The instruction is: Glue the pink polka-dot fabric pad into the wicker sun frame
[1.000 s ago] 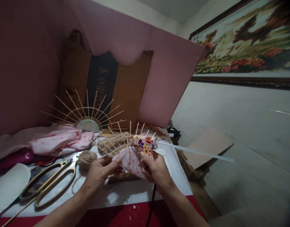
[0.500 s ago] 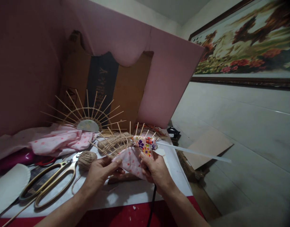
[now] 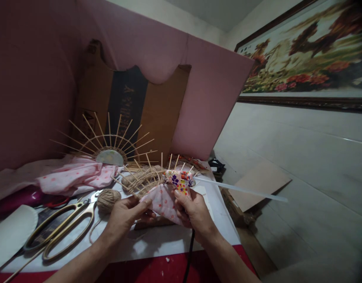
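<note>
My right hand (image 3: pixel 193 210) is wrapped round the handle of a flower-patterned glue gun (image 3: pixel 181 180). A long, pale glue stick (image 3: pixel 242 188) sticks out of the gun's back, and its black cord (image 3: pixel 189 255) hangs below. Between finger and thumb, my left hand (image 3: pixel 129 212) pinches the edge of a pink dotted cloth (image 3: pixel 161 200) together with the rim of a woven twine-and-stick piece (image 3: pixel 147 181). The gun's nozzle end points left at the woven rim; its tip is hard to make out. The cloth hangs between both hands.
Large gold-handled scissors (image 3: pixel 70 224) and a twine ball (image 3: pixel 109 199) lie left of my hands. Behind stands a sunburst of sticks (image 3: pixel 110 137) against a cardboard sheet (image 3: pixel 166 106). Another pink dotted cloth (image 3: pixel 80 175) lies crumpled at left, near a white scalloped plate (image 3: pixel 14 234).
The glue gun has shifted very slightly to the left. Both hands keep their grips, and the cloth and woven piece look almost the same.
</note>
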A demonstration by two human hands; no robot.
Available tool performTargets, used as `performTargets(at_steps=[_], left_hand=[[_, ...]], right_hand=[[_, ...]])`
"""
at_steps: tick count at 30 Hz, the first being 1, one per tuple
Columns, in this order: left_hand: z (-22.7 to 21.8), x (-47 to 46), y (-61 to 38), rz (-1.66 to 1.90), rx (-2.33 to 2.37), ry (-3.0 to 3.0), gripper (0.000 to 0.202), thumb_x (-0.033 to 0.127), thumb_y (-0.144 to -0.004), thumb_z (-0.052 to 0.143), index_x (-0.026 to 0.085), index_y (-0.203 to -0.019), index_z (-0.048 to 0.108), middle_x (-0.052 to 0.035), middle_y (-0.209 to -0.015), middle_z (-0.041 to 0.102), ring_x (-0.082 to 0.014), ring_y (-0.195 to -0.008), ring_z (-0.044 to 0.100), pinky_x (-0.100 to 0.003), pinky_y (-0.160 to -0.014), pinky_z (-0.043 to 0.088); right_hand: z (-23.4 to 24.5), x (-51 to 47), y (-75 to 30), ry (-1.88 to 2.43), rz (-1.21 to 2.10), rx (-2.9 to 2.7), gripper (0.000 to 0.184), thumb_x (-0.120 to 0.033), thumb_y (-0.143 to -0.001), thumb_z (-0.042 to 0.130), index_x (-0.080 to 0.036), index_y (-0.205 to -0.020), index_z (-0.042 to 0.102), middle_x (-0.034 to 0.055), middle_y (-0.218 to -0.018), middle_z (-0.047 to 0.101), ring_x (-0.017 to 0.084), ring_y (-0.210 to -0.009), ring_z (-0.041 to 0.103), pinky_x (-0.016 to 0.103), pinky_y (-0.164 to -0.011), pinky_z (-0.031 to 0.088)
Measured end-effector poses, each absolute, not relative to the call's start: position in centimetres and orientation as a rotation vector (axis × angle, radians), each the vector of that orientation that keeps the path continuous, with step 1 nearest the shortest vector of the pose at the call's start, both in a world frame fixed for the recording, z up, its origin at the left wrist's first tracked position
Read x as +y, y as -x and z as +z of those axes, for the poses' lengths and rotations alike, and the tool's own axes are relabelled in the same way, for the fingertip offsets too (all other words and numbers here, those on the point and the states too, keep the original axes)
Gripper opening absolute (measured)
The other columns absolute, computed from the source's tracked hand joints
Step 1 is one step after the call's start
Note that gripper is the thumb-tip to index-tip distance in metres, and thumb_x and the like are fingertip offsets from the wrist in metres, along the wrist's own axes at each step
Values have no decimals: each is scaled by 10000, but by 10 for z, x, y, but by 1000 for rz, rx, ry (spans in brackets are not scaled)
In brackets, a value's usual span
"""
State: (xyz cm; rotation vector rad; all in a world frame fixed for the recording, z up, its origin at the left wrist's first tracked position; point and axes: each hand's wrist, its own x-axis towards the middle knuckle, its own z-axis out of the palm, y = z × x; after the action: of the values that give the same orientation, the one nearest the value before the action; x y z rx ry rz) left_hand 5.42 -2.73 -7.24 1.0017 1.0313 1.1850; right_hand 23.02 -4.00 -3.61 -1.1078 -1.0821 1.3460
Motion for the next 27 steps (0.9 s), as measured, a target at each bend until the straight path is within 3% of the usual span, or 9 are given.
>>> performTargets(at_steps=[21, 27], left_hand=[[-74, -26, -55, 1186, 1001, -1000, 276, 393, -632, 759, 124, -637, 699, -60, -589, 709, -171, -560, 665, -241, -558, 544], [-78, -25, -56, 1228, 987, -911, 278, 365, -635, 765, 103, -688, 689, -65, -612, 715, -171, -554, 669, -237, -541, 547]], right_hand=[[-36, -39, -230, 1093, 1363, -1072, 350, -458, -710, 682, -186, -753, 466, -105, -489, 395, 12, -312, 256, 149, -290, 149], [-39, -36, -232, 1005, 1495, -984, 325, -424, -736, 670, -158, -878, 548, -92, -545, 435, 13, -337, 284, 130, -276, 149]])
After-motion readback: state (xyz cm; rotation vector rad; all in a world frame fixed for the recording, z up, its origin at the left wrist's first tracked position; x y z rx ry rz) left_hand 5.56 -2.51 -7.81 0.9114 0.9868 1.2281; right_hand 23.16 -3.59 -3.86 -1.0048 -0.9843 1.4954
